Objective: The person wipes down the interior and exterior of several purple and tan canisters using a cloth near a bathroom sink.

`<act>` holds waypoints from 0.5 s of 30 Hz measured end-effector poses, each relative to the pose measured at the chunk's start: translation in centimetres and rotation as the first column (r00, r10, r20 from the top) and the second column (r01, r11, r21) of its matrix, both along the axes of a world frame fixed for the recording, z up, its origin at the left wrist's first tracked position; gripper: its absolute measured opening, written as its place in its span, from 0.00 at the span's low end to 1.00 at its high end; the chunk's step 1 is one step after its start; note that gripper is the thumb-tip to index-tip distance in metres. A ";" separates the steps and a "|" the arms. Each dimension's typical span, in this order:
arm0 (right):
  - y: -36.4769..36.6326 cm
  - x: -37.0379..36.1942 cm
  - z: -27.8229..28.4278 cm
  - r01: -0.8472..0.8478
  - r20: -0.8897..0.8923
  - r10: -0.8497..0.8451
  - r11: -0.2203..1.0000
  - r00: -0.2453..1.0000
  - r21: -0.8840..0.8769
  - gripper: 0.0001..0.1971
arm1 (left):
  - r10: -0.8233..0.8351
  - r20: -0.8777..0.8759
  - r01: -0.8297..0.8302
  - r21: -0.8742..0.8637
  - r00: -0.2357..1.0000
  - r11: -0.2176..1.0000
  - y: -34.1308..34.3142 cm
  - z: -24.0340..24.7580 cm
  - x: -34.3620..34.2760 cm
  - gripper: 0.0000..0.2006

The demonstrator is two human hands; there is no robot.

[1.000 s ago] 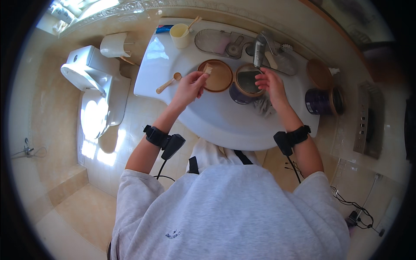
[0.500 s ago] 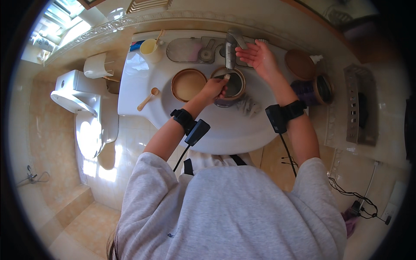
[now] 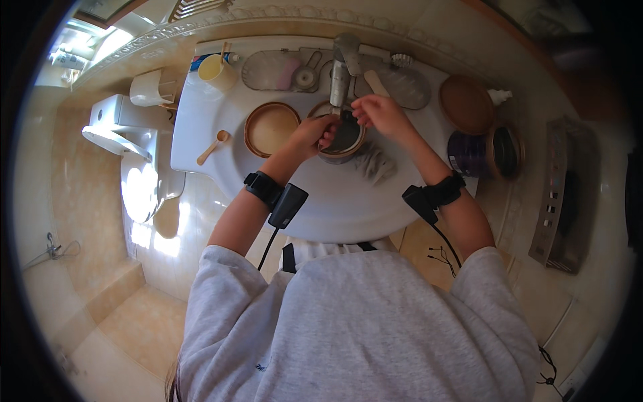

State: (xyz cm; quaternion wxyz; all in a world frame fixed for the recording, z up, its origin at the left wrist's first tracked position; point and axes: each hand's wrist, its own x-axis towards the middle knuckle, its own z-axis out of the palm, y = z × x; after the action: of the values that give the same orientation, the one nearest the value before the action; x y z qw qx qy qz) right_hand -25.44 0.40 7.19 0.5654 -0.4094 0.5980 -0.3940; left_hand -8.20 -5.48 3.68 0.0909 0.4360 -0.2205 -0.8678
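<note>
A silver metal faucet [image 3: 340, 80] stands at the back of a white ceramic washbasin [image 3: 321, 218]. Directly below the faucet's spout sits a round purple tin with a brown rim and a dark inside [image 3: 349, 137]. The left hand [image 3: 317, 136] is over the tin's left part, just under the faucet, its fingers curled closed on a small pale piece [image 3: 336, 114] that is mostly hidden; its kind cannot be told. The right hand [image 3: 382, 117] hovers just right of the faucet, its fingers loosely bent and half open, with nothing visible in its grasp.

Left of the faucet, beside the tin, is a round, shallow brown-rimmed dish with a tan inside [image 3: 271, 130]. Farther left lies a small light-brown spoon [image 3: 213, 147], and behind it stands a pale yellow cup [image 3: 218, 74]. A clear oblong plastic tray [image 3: 261, 69] lies between cup and faucet.

To the right of the faucet, a crumpled grey cloth-like bundle [image 3: 375, 164] rests in the basin near the tin. Well apart on that same side are a flat round brown lid [image 3: 467, 104] and a second purple tin [image 3: 469, 153], tipped on its side.
</note>
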 end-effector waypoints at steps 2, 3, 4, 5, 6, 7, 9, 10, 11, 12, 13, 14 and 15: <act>0.5 1.5 -2.0 -0.062 -0.219 0.075 0.996 0.973 0.063 0.15 | -0.016 0.002 0.016 0.011 1.000 1.000 0.3 0.4 0.3 0.09; 0.6 2.2 -2.5 -0.070 -0.295 0.053 0.996 0.954 -0.046 0.14 | -0.027 0.034 0.027 0.001 0.999 1.000 0.4 0.8 0.3 0.09; 0.5 2.7 -3.0 -0.084 -0.366 0.020 0.984 0.931 -0.159 0.13 | -0.038 0.067 0.039 -0.013 0.997 0.999 0.3 1.1 0.3 0.10; 0.2 2.9 -3.7 -0.085 -0.361 0.021 0.983 0.933 -0.163 0.13 | -0.035 0.073 0.037 -0.016 0.997 0.999 0.2 1.0 0.4 0.10; -0.3 3.1 -4.4 -0.065 -0.184 0.049 0.995 0.982 -0.082 0.12 | -0.072 0.091 0.076 -0.036 0.993 0.996 0.1 0.8 0.5 0.11; -0.7 3.3 -4.4 -0.065 -0.002 0.065 0.998 0.998 0.003 0.13 | -0.104 0.108 0.110 -0.055 0.989 0.992 0.0 0.7 0.6 0.13; -1.4 3.4 -4.2 -0.059 0.038 0.057 0.998 0.998 0.031 0.13 | -0.115 0.110 0.122 -0.054 0.987 0.991 -0.2 0.6 0.9 0.12; -1.5 3.4 -4.1 -0.044 0.072 0.040 0.997 0.997 0.066 0.13 | -0.135 0.106 0.141 -0.047 0.985 0.989 -0.2 0.6 0.9 0.12; -1.7 3.5 -4.5 -0.047 0.071 0.042 0.997 0.997 0.068 0.13 | -0.133 0.105 0.138 -0.046 0.986 0.989 -0.2 0.6 0.8 0.12; -1.9 3.6 -5.0 -0.024 -0.032 0.028 0.995 0.999 0.096 0.13 | -0.176 0.175 0.199 -0.123 0.969 0.972 -0.1 0.6 0.5 0.11; -2.0 3.7 -5.9 0.001 -0.137 0.016 0.993 0.990 0.121 0.13 | -0.213 0.247 0.263 -0.194 0.945 0.945 0.1 0.6 0.2 0.10; -2.0 3.5 -6.9 0.007 -0.142 0.011 0.993 0.990 0.122 0.13 | -0.218 0.242 0.267 -0.194 0.946 0.944 0.3 0.9 -0.3 0.10; -2.0 3.3 -7.9 0.030 -0.218 -0.015 0.997 0.976 0.066 0.13 | -0.232 0.333 0.339 -0.311 0.914 0.888 0.7 1.2 -0.7 0.10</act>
State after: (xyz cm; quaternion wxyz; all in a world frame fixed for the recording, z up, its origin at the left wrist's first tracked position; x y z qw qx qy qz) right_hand -22.19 -1.61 -0.70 0.5058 -0.4235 0.6740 -0.3325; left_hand -8.92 -4.78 4.91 0.0066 0.4951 -0.4497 -0.7433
